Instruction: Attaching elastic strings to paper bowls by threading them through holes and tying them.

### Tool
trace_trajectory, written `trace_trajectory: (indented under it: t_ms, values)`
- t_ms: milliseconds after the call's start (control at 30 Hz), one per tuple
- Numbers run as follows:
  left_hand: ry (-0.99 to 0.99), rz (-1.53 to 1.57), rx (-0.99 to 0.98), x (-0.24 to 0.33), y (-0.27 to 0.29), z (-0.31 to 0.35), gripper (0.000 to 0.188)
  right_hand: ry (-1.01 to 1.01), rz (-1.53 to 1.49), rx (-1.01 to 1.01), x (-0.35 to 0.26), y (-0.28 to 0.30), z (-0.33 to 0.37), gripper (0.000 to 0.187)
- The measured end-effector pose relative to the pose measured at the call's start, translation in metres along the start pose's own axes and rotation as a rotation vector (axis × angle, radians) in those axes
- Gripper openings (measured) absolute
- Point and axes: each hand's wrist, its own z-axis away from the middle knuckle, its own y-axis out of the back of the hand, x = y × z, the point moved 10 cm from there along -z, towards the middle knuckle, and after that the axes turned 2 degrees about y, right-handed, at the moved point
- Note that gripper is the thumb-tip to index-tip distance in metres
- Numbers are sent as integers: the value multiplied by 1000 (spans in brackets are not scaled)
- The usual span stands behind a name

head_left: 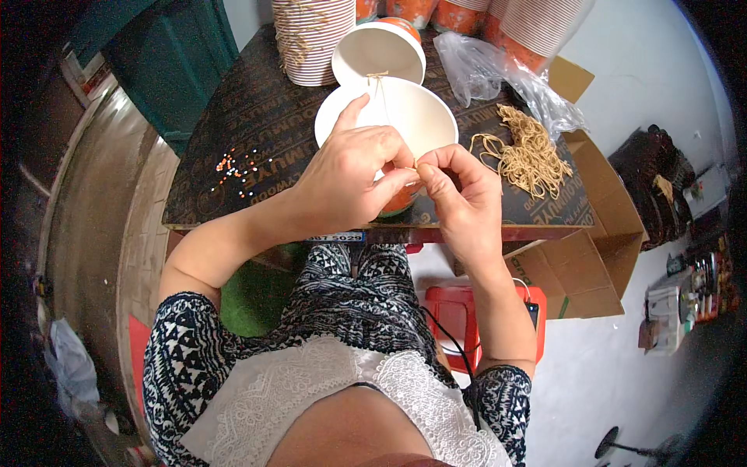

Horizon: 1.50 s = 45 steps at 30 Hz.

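Observation:
A paper bucket (426, 117), white inside with an orange printed outside, stands tilted toward me at the table's near edge. Tan twine (378, 75) is knotted at its far rim, and a strand hangs down inside. At the near rim my left hand (354, 167) pinches with thumb and fingers, its index finger stretched out over the bucket's opening. My right hand (465, 191) meets it there, thumb and fingertips closed. A small tan bit of twine shows between the fingertips of both hands; the rest of it is hidden by the fingers.
A second bucket (379, 53) lies tipped behind, beside a tall bucket stack (315, 39). Loose twine (531, 156) heaps at the right near a clear plastic bag (475, 66). Small coloured beads (237, 170) lie left on the dark table (233, 117). A cardboard box (599, 218) stands right.

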Motion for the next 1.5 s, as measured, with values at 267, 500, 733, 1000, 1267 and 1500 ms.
trace_trajectory:
  t_ms: [267,500,733,1000,1267,1500]
  values:
    - [-60,-49,-8,5,1,0,5,108,171,-7,-14,0,-1,3]
    - [-78,-36,-26,7,4,0,6,190,189,-69,-28,-1,-1,9]
    - [-163,36,-57,10,5,5,10,-87,-403,-71,1,6,2,8]
    - [-180,145,-204,-1,7,7,11,-81,-481,-101,1,7,5,6]
    - [-54,-165,149,-34,64,21,33,305,244,-66,-26,19,16,12]
    - [154,-50,127,-62,62,48,48,388,471,-95,-35,24,25,28]
